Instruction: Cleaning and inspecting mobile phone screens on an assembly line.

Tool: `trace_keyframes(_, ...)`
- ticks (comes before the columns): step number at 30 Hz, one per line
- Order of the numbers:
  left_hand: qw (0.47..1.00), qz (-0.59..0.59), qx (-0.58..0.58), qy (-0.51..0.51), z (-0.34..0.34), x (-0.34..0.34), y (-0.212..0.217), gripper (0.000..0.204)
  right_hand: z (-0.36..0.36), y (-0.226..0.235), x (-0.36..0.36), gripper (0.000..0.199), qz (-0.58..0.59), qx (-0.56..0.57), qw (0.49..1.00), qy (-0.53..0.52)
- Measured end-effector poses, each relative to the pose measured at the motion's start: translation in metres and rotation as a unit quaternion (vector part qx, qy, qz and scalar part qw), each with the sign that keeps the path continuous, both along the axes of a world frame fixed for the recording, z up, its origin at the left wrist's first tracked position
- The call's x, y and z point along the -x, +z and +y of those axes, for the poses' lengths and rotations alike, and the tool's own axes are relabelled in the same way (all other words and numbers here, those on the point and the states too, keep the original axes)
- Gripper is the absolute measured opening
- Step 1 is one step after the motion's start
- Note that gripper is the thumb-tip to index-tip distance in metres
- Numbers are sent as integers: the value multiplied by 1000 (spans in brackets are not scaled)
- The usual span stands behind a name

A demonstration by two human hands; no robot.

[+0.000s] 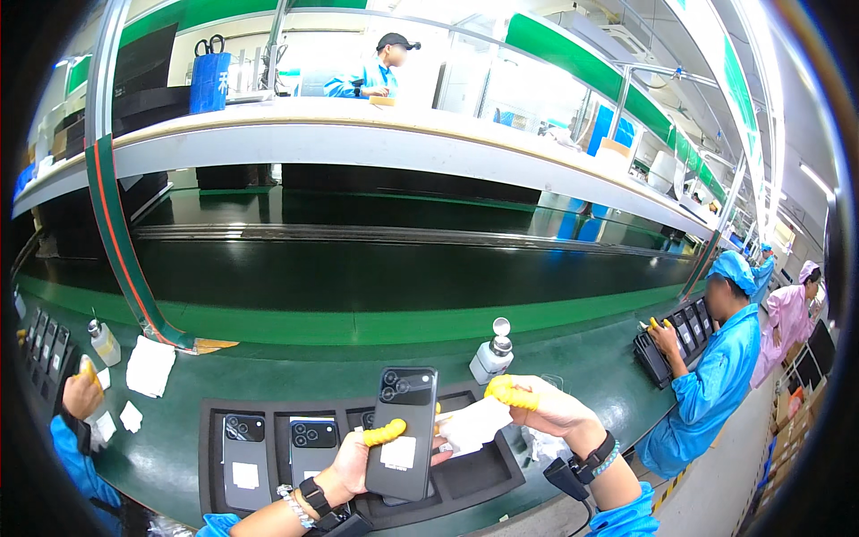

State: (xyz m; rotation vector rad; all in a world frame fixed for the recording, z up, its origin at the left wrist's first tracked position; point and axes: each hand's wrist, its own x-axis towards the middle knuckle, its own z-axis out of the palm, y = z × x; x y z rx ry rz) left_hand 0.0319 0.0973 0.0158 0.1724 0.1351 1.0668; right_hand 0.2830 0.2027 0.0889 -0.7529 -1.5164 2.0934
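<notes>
My left hand [347,467] is closed around a dark grey smartphone [413,416], held up with its camera bump at the top and a white label on its back. A yellow finger cot covers the thumb across the phone. In my right hand [557,413], also with yellow finger cots, a white wipe [472,424] is pinched just beside the phone's right edge. Below both hands lies a black foam tray [209,465] with compartments. Two labelled phones, one at the left [243,450] and a neighbouring phone [312,455], lie in it; another is partly hidden behind the held phone.
A white pump bottle [491,360] stands behind the tray. Folded white wipes [150,365] and a second bottle [105,344] are on the left. Co-workers sit close on both sides; the right one handles a phone tray [659,360]. A dark conveyor [358,277] runs beyond the green bench.
</notes>
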Motion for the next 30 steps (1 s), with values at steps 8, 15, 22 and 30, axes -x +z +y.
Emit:
trace_keyframes(8, 993, 109, 17, -37, -4, 1, -2, 52, -1, -9, -3, 27, -27, -29, 999, -23)
trace_keyframes(15, 997, 54, 33, -35, -2, 2, -13, 51, -15, -2, 7, 28, 19, 4, 999, -48)
trace_keyframes(22, 998, 54, 17, -30, -5, -1, -4, 51, -26, -4, 19, 28, 79, 42, 993, -75)
trace_keyframes(30, 999, 16, -8, -42, 0, 14, -36, 47, -26, -2, 15, 25, -54, -105, 986, -120)
